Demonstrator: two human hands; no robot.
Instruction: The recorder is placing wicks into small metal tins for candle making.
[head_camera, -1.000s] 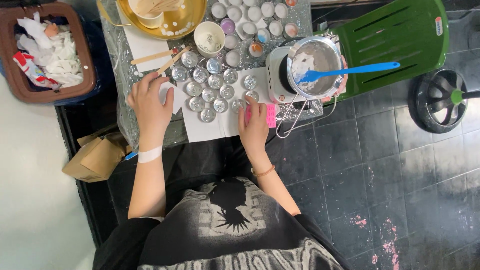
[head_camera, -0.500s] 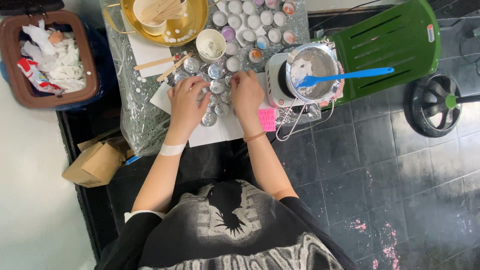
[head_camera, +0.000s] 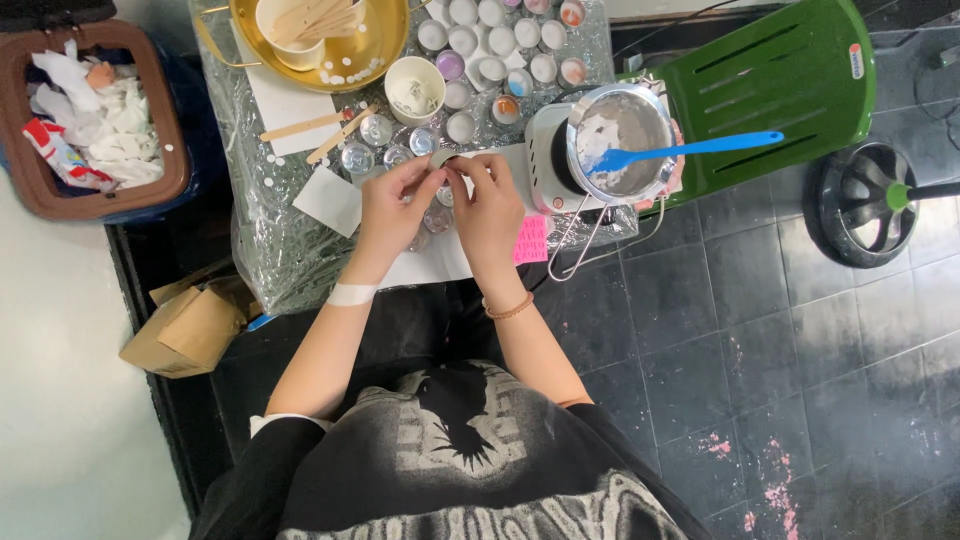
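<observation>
Near the tabletop's front edge, my left hand (head_camera: 395, 205) and right hand (head_camera: 490, 205) pinch one small silver cup (head_camera: 446, 160) together; more silver cups (head_camera: 376, 130) behind, hot plate (head_camera: 545, 160) just right.

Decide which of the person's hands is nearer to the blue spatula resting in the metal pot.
Right. The right hand works just left of the metal pot holding the blue spatula; the left hand lies farther left, beyond it.
</observation>
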